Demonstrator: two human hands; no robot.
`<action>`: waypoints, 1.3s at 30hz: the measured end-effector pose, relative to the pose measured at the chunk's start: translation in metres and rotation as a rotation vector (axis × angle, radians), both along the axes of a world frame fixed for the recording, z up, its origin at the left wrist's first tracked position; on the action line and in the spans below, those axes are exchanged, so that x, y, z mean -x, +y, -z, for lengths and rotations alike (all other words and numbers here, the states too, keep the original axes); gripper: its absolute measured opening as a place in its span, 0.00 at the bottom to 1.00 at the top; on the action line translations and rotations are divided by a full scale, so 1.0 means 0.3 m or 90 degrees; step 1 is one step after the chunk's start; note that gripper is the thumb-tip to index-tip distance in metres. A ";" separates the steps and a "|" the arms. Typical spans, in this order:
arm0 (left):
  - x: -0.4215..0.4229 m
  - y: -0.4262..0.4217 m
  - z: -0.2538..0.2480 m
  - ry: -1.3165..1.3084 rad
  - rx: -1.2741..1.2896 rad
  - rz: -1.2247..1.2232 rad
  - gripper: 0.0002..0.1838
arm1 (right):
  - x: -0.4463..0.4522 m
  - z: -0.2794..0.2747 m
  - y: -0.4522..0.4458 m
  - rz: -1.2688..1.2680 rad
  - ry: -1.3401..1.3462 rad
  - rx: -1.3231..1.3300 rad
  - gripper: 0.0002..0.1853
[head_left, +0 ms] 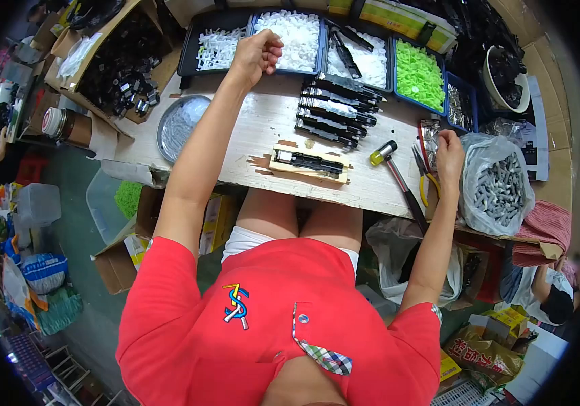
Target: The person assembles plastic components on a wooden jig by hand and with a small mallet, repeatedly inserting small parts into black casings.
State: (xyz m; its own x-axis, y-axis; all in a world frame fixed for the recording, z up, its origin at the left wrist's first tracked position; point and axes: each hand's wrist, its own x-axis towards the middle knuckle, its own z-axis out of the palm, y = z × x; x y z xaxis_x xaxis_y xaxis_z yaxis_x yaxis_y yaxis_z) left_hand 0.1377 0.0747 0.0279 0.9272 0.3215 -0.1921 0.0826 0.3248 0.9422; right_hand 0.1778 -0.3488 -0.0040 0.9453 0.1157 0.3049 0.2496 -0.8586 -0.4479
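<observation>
My left hand [256, 57] is above the bins of small white plastic parts [293, 40], its fingers curled closed; whatever they may hold is hidden. My right hand [449, 159] has its fingers bent together beside a small red tray of thin metal pieces [429, 139], and I cannot make out anything in them. Between my arms, a black, elongated assembly [309, 162] lies in a wooden fixture [280, 167] near the table's front edge. Behind it, several similar black assemblies [337, 111] are stacked in a row.
A hammer [398, 179] and yellow-handled pliers [424, 179] lie near my right hand. Right of them sits a plastic bag of grey parts [500, 186]. Green parts [418, 74] fill another bin. A round dish [175, 132] stands left, near a box of black parts [124, 74].
</observation>
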 end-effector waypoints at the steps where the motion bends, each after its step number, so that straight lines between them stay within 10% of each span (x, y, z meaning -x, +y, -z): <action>1: 0.016 -0.012 -0.004 -0.008 0.052 -0.010 0.11 | 0.008 -0.006 0.011 0.009 0.021 -0.057 0.07; 7: 0.153 -0.099 0.011 -0.042 0.194 0.077 0.12 | 0.146 -0.076 0.189 -0.150 0.067 -0.348 0.05; 15: 0.386 -0.303 0.048 -0.024 0.078 0.170 0.09 | 0.379 -0.136 0.543 -0.482 0.016 -0.278 0.04; 32: 0.484 -0.304 0.093 -0.003 0.183 0.208 0.12 | 0.428 -0.099 0.580 -0.563 -0.047 -0.068 0.05; 39: 0.517 -0.296 0.069 -0.016 0.134 0.157 0.12 | 0.408 -0.114 0.543 -0.376 0.448 -0.585 0.04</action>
State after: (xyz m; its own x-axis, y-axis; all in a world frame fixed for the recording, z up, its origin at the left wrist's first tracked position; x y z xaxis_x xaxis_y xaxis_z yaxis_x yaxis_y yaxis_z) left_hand -0.0173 -0.0140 0.0072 0.9775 0.0430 -0.2063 0.1599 0.4860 0.8592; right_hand 0.0555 -0.1859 0.0302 0.8124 0.5815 -0.0432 -0.0457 -0.0103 -0.9989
